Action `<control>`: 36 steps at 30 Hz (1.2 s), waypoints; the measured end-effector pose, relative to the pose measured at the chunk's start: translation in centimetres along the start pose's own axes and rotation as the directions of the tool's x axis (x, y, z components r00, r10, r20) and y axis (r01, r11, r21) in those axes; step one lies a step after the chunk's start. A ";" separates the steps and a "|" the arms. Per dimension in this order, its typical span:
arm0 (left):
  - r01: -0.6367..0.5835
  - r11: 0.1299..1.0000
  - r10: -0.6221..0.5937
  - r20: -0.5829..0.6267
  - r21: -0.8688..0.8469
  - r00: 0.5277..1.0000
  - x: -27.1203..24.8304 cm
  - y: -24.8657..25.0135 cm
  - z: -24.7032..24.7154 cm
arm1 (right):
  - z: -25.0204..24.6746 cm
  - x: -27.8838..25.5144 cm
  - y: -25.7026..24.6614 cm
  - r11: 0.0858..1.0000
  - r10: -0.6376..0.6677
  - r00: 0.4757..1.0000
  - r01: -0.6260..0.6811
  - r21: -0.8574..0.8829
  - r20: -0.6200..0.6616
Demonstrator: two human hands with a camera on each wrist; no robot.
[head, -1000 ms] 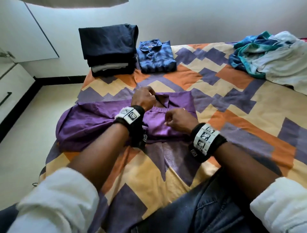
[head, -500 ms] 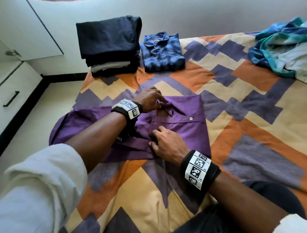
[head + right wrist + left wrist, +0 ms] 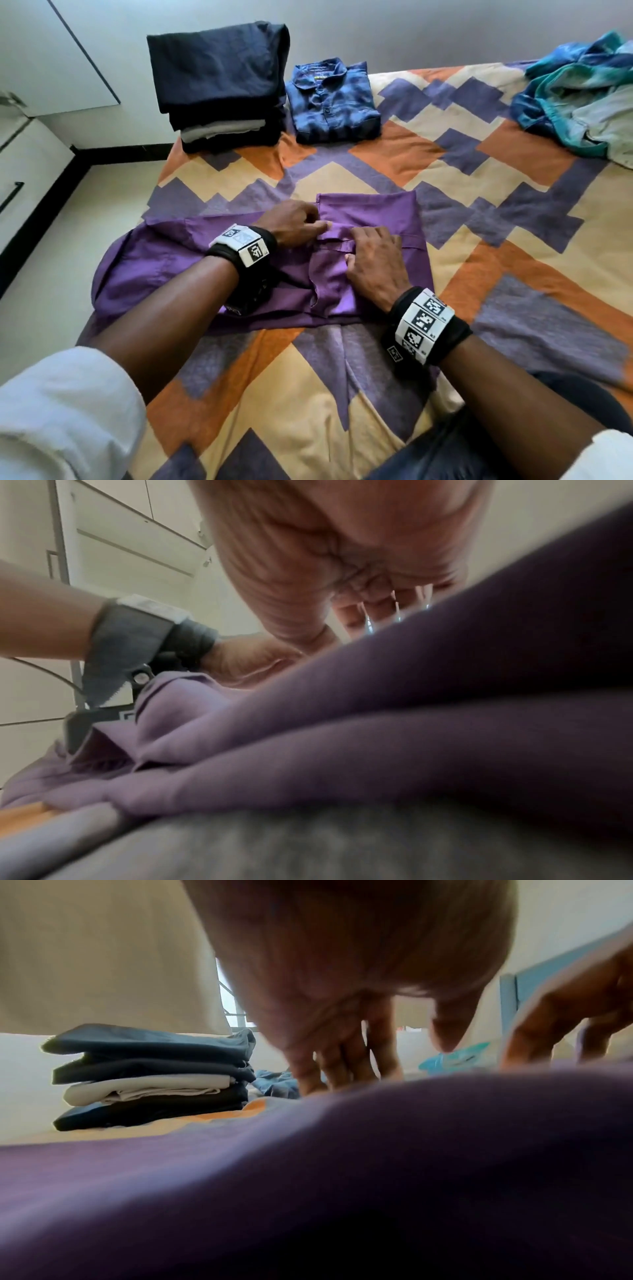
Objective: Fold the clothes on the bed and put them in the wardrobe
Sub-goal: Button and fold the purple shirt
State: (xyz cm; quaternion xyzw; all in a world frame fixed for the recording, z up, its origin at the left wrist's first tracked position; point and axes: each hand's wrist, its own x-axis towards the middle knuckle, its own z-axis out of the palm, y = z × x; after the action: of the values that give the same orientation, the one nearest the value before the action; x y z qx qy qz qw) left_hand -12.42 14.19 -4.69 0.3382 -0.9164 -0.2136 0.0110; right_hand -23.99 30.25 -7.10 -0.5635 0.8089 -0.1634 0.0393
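A purple shirt (image 3: 373,212) lies partly folded across the middle of the bed, its left part spread toward the bed's edge. My left hand (image 3: 308,226) rests at the collar area, fingers stretched down onto the cloth; in the left wrist view the left hand (image 3: 342,1056) touches the purple shirt (image 3: 342,1150) with straight fingers. My right hand (image 3: 373,257) lies flat on the front placket, just right of the left hand. In the right wrist view the right hand (image 3: 342,574) presses into the purple shirt (image 3: 411,696), fingertips hidden behind a fold.
A stack of dark folded clothes (image 3: 222,85) and a folded blue shirt (image 3: 332,102) sit at the far edge of the bed. An unfolded teal and white heap (image 3: 582,102) lies far right. White drawers (image 3: 20,171) stand left, across a strip of floor.
Both hands went from pinching the fabric to lying on it with fingers out. The right hand slid up from the lower part of the shirt to beside the left hand.
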 end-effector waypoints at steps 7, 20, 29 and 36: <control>0.197 0.951 -0.126 0.282 -0.240 0.951 -1.4 0.3 -0.5 | -0.7 0.5 0.2 0.996 0.051 0.994 -0.059 0.074 0.095; 0.243 0.916 -0.242 0.042 -0.318 0.969 -1.8 0.6 0.2 | -1.5 0.6 0.6 0.914 0.077 0.993 -0.035 0.404 -0.087; 0.386 0.865 -0.385 0.070 -0.320 0.920 -0.6 1.2 1.3 | -1.2 -0.9 -0.6 0.971 -0.163 0.967 0.122 0.205 0.195; 0.385 0.892 -0.386 0.042 -0.237 0.921 -1.1 1.4 2.0 | -2.2 -2.9 -2.0 0.956 -0.294 0.877 0.276 0.101 0.379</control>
State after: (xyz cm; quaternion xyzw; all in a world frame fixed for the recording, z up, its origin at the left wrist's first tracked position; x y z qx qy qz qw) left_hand -12.72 16.63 -5.84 0.5100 -0.7984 -0.3198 0.0119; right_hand -21.71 32.76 -4.74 -0.6965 0.6892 -0.0695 0.1872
